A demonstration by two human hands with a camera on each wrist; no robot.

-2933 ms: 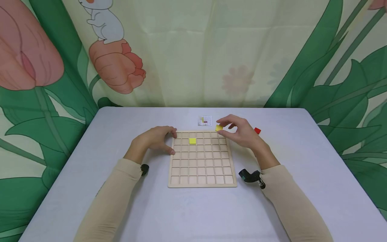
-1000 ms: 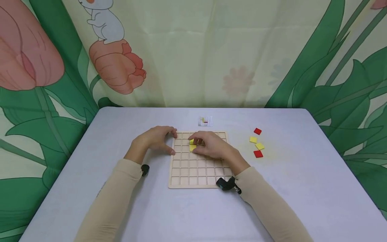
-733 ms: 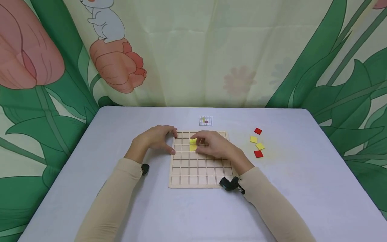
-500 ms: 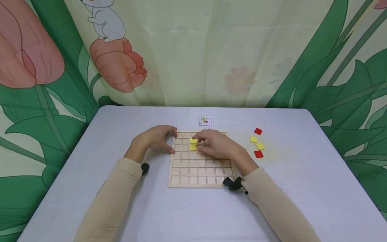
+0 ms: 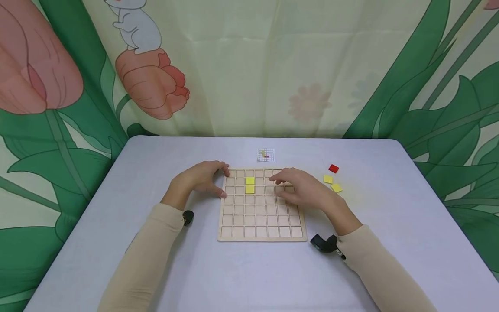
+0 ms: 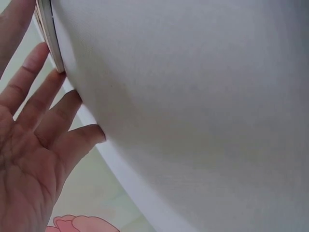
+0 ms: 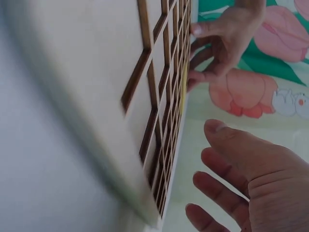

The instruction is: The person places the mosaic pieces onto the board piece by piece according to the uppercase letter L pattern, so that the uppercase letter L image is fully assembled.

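A square wooden grid board [image 5: 261, 222] lies on the table. Two yellow square tiles, an upper one [image 5: 250, 181] and a lower one [image 5: 250, 189], fill adjoining cells in one column near the far left. My left hand [image 5: 200, 177] rests its thumb and fingertips against the board's left edge; the left wrist view shows those fingers [image 6: 60, 118] spread along it. Over the board's far right part hovers my right hand [image 5: 302, 187], thumb and fingers apart, with nothing held. In the right wrist view its palm side [image 7: 270, 176] faces the blurred board.
Beyond the right hand lie a loose red tile [image 5: 333, 169] and two yellow ones, one farther [image 5: 328, 179] and one nearer [image 5: 336, 188]. A small printed grid card [image 5: 266, 155] sits behind the board. A patterned curtain [image 5: 241, 78] hangs past the table's far edge.
The right hand brought a yellow tile to the cell below the first, let go and moved right. Its arm now covers the nearer red tile. My left hand stayed put.
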